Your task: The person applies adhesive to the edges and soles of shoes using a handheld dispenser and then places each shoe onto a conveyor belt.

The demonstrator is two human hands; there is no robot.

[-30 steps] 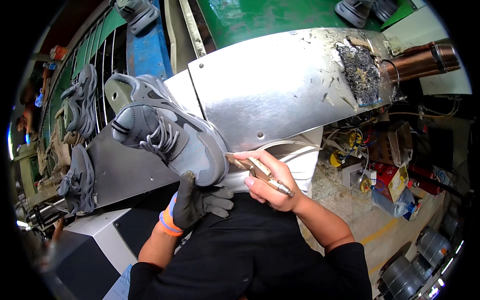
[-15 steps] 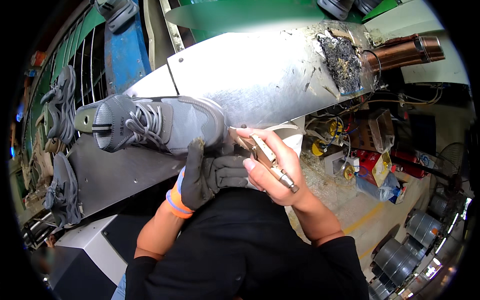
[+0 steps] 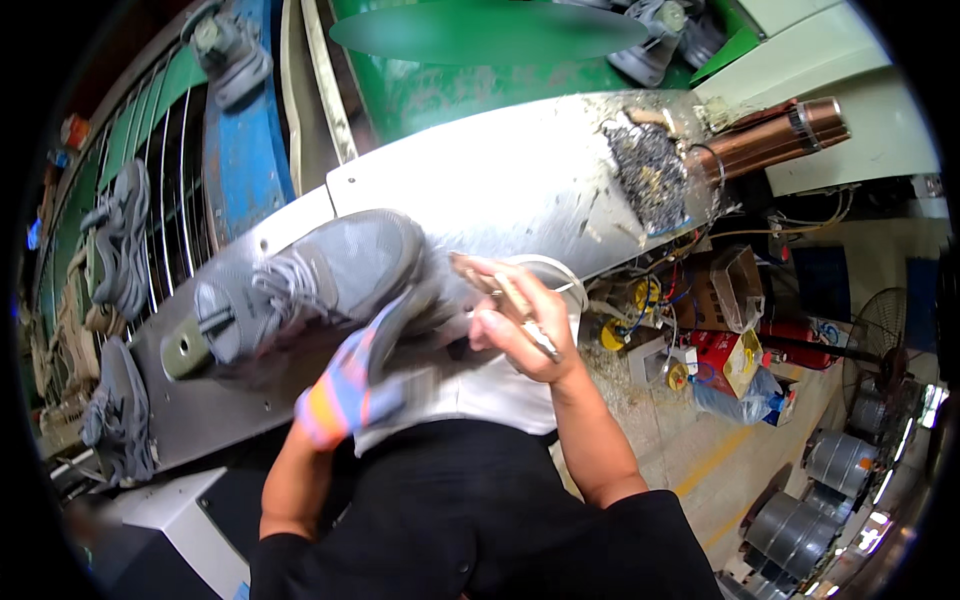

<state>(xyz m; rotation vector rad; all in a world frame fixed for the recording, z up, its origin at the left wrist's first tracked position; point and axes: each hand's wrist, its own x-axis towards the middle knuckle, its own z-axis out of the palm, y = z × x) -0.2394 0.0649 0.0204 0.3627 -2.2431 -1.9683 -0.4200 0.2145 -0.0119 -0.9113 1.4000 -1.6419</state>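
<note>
A grey lace-up sneaker [image 3: 355, 262] lies tilted over the metal bench [image 3: 230, 410], its toe toward the upper right. From its heel opening sticks an olive-green shoe last [image 3: 184, 348] with a hole in it. My left hand [image 3: 342, 395], in a grey, orange and purple glove, is against the near side of the toe; its fingers are smeared by motion. Just right of the toe, my bare right hand [image 3: 532, 325] is closed around a slim metal hand tool [image 3: 538, 338] with a cylindrical end. The tool's tip points toward the shoe.
Sneakers [image 3: 122, 240] sit on the wire rack at left, and another sneaker [image 3: 228, 55] stands on the blue strip. A copper-coloured pipe [image 3: 775, 145] juts out by a charred patch [image 3: 650, 175]. Wiring, boxes [image 3: 725, 360] and a fan [image 3: 885, 330] stand at right.
The sneaker has tilted, its heel swinging down toward me. My left hand has moved left and turned its coloured back up. My right hand, still with the tool, has shifted slightly left.
</note>
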